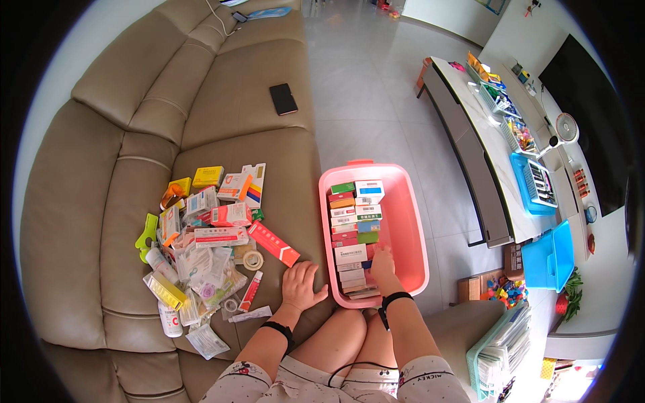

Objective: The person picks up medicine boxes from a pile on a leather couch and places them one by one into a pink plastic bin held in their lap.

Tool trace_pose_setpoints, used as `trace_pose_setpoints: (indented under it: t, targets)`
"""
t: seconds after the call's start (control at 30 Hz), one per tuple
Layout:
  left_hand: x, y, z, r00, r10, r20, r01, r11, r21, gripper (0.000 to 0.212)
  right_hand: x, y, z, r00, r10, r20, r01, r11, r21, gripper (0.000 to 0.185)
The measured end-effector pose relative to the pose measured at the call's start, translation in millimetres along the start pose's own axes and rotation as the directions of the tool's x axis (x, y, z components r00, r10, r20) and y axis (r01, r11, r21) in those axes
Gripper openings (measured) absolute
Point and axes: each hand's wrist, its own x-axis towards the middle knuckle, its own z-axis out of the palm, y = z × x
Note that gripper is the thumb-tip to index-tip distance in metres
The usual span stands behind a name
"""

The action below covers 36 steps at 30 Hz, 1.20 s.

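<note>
My left hand (301,287) rests on the brown sofa seat with its fingers apart. Its fingertips lie right by the end of a long red medicine box (274,244); whether they touch is unclear. My right hand (384,264) reaches down inside a pink plastic bin (407,226), at the lower end of the packed boxes. The fingers are partly hidden, so I cannot tell if they grip a box. Two rows of medicine boxes (351,253) stand along the bin's left side. Left of my left hand is a heap of boxes, a red-and-white tube (250,291), tape roll (253,260) and plastic packets (204,264).
A white bottle (171,320) and lime-green scissors-like tool (146,238) edge the heap. A black phone (283,99) lies farther up the sofa (247,85). Across the grey floor stands a TV cabinet (463,136) with baskets and a fan (567,127). A blue bin (546,259) is at right.
</note>
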Motion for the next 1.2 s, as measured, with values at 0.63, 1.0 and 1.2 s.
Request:
trace_pose_setpoints:
  t: [0.63, 1.0, 1.2]
  targets:
    - [-1.0, 4.7, -21.6, 0.999, -0.043, -0.030, 0.042, 0.998, -0.040, 0.047, -13.0, 46.8, -21.4, 0.948, -0.318, 0.013, 0.304, 0.893, -0.331, 0.029]
    - [6.2, -10.3, -100.3, 0.997, -0.069, -0.032, 0.051, 0.914, -0.402, 0.014, -75.4, -65.9, -97.0, 0.893, -0.254, -0.373, 0.407, 0.809, 0.425, 0.030]
    - [-53.8, -101.0, -192.3, 0.582, -0.536, -0.611, 0.551, 0.813, -0.189, 0.037, -105.9, -178.1, -68.8, 0.830, -0.415, -0.373, 0.556, 0.569, 0.606, 0.026]
